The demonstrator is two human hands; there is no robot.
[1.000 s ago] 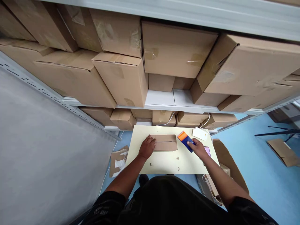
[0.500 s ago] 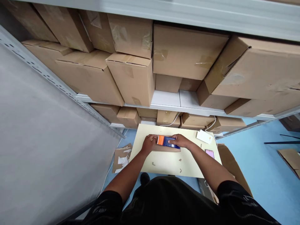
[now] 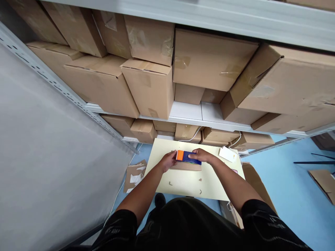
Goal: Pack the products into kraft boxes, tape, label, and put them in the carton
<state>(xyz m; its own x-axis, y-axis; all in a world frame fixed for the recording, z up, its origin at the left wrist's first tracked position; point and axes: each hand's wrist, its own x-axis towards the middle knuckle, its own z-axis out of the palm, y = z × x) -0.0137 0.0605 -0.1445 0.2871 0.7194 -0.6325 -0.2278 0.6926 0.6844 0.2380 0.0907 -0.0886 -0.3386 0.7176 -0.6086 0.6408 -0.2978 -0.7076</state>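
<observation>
A small closed cardboard box [image 3: 185, 167] lies lengthwise on the pale yellow table. Above its top, my right hand [image 3: 202, 156] grips a blue and orange tape dispenser [image 3: 192, 157], thumb on its blue side and orange end pointing left. My left hand [image 3: 169, 161] is at the box's left end, with its curled fingers by the orange end of the dispenser. What those fingers pinch, if anything, is too small to tell. The dispenser hides most of the box's top.
On the table [image 3: 180, 184] lie small brown scraps [image 3: 200, 191] and a white box [image 3: 227, 153]; my right forearm partly covers a phone [image 3: 235, 171]. Shelves of cardboard boxes [image 3: 148, 83] rise behind. A large open carton [image 3: 255, 181] stands right, torn cardboard [image 3: 134, 174] lies left.
My right hand has brought the tape dispenser left from beside the box to above it. My left hand has stayed at the box's left end, its fingers now curled by the dispenser. The view has shifted slightly.
</observation>
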